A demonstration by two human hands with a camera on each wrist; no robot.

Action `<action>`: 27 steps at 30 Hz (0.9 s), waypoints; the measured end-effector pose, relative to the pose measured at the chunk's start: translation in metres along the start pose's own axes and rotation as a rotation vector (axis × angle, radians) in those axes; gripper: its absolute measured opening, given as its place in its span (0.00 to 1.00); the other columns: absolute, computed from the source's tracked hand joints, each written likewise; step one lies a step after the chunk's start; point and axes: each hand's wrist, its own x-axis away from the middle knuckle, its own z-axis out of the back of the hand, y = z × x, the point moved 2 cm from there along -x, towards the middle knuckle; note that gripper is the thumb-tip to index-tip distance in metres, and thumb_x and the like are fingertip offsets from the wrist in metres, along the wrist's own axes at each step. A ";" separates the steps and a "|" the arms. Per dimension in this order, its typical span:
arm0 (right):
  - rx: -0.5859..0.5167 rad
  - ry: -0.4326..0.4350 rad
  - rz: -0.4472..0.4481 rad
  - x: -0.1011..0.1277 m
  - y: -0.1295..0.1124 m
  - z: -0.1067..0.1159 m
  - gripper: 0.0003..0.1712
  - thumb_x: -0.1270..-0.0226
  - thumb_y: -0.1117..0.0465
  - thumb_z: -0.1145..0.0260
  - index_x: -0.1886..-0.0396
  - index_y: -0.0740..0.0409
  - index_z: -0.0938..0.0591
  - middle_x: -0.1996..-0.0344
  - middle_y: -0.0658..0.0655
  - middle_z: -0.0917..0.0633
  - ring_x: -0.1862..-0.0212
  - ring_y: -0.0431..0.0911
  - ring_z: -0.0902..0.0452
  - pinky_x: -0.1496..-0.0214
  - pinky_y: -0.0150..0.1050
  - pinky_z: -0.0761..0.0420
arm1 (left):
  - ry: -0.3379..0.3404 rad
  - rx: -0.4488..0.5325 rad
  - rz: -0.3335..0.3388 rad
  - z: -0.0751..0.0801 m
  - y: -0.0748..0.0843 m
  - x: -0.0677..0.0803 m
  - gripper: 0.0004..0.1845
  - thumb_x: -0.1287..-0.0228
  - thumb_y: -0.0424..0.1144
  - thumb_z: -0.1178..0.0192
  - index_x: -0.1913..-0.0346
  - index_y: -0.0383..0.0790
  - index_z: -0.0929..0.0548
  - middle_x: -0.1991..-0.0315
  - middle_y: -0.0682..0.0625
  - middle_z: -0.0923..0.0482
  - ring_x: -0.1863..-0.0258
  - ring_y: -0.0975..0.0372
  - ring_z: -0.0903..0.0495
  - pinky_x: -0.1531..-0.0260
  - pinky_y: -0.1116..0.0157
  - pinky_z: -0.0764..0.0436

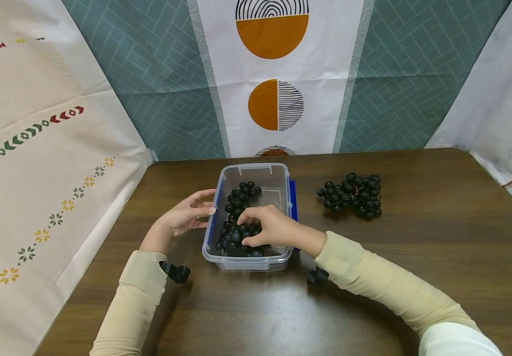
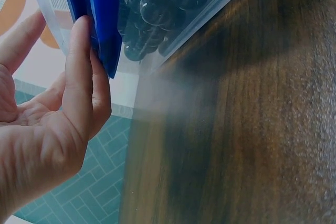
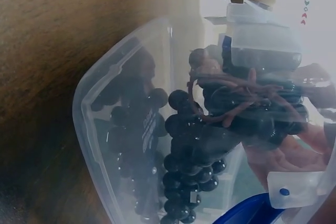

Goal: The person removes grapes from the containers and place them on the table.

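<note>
Dark grapes (image 1: pixel 235 235) are the centre of it all, heaped inside a clear plastic container (image 1: pixel 256 166) and running from its twelve o'clock end down to about seven; one bunch or two, I can't tell from here. And the right hand (image 1: pixel 271 226) is right in among them! It reaches in from four o'clock, thumb and fingers curved well inward with grapes caught between them. Through the clear wall, the right wrist's view picks out a reddish-brown stem (image 3: pixel 227 120) amid the fruit.

Over at nine o'clock, the left hand (image 1: pixel 191 212) steadies up against the container: fingers spread and fairly straight, tips touching the side beside a blue latch (image 2: pixel 102 14), nothing wrapped in the palm. Another blue flap (image 1: pixel 293 200) sticks out at three o'clock.

Just beyond that, between two and three, a second bunch of black grapes (image 1: pixel 349 188) lies on the brown wooden table (image 1: pixel 371 296), apart from the container. Pale sleeves (image 1: pixel 385 279) cover both forearms, a small black device (image 1: pixel 176 273) at each wrist. Up at twelve hangs a teal cloth (image 1: pixel 158 99) with a white panel of orange discs; at ten, a cream cloth (image 1: pixel 38 148) with a flower trim.
</note>
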 end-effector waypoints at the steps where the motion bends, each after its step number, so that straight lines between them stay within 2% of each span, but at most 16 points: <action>1: 0.000 0.008 0.003 0.000 0.000 0.000 0.19 0.45 0.60 0.28 0.53 0.57 0.19 0.58 0.54 0.15 0.55 0.44 0.20 0.50 0.36 0.21 | -0.001 0.001 0.000 0.000 0.000 0.000 0.38 0.32 0.31 0.45 0.25 0.44 0.52 0.38 0.37 0.36 0.59 0.64 0.19 0.54 0.60 0.19; 14: -0.036 0.063 0.013 0.004 -0.002 0.004 0.20 0.45 0.60 0.27 0.53 0.58 0.19 0.59 0.53 0.15 0.58 0.42 0.22 0.55 0.32 0.22 | 0.001 -0.002 0.002 0.000 -0.002 -0.001 0.37 0.32 0.31 0.45 0.26 0.44 0.52 0.38 0.35 0.37 0.58 0.63 0.20 0.53 0.59 0.20; 27: -0.101 0.137 0.003 0.006 -0.002 0.013 0.20 0.46 0.60 0.27 0.53 0.58 0.20 0.61 0.54 0.16 0.61 0.41 0.23 0.60 0.31 0.22 | 0.001 0.006 0.003 -0.001 0.001 0.002 0.38 0.32 0.31 0.45 0.25 0.43 0.53 0.44 0.44 0.33 0.59 0.64 0.20 0.54 0.61 0.19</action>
